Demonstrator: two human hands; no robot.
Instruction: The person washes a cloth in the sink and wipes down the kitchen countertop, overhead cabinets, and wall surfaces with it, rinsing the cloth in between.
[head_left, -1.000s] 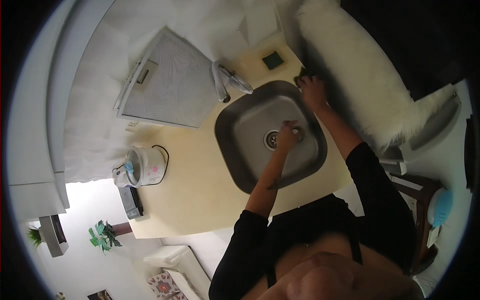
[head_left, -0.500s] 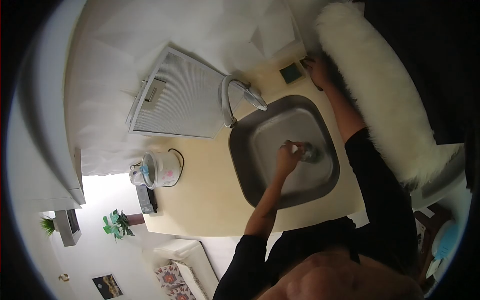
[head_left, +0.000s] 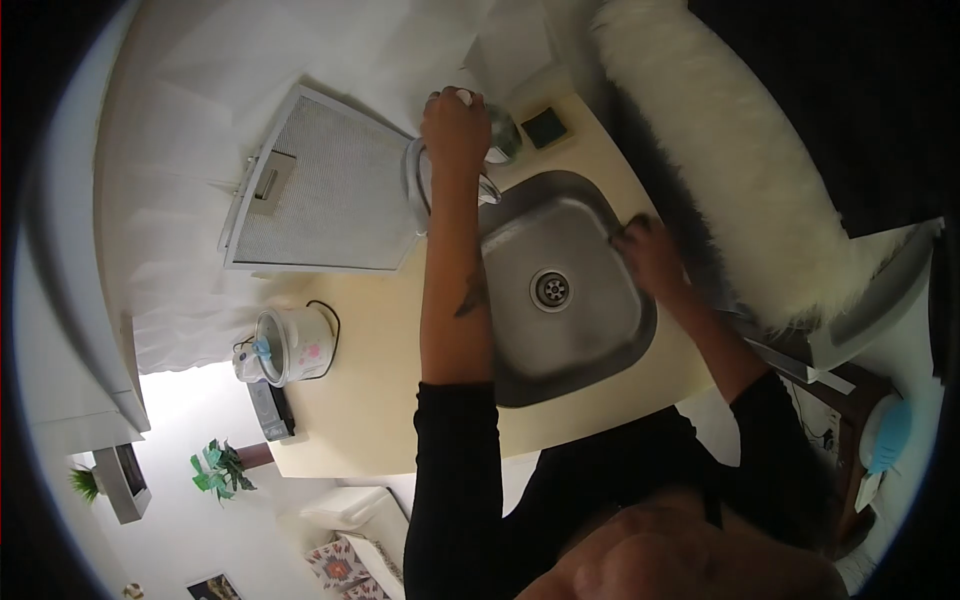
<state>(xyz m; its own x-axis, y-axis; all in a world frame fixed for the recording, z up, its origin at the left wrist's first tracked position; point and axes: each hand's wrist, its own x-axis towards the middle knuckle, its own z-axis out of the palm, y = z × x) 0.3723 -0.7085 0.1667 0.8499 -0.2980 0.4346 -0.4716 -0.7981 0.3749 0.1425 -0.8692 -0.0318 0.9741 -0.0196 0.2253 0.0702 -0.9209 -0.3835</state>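
Left hand (head_left: 456, 132) grasps a glassy container (head_left: 506, 138) behind the sink (head_left: 575, 345), its release not yet done; right hand (head_left: 652, 258), by the rim, blurs: cannot tell its grip.

Glare (head_left: 185, 410) at left, curved edges (corners black)

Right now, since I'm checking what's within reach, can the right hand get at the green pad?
Probably yes: the right hand is by the sink rim, and nothing visible blocks the counter strip up to the green pad; the left hand is on its far side.
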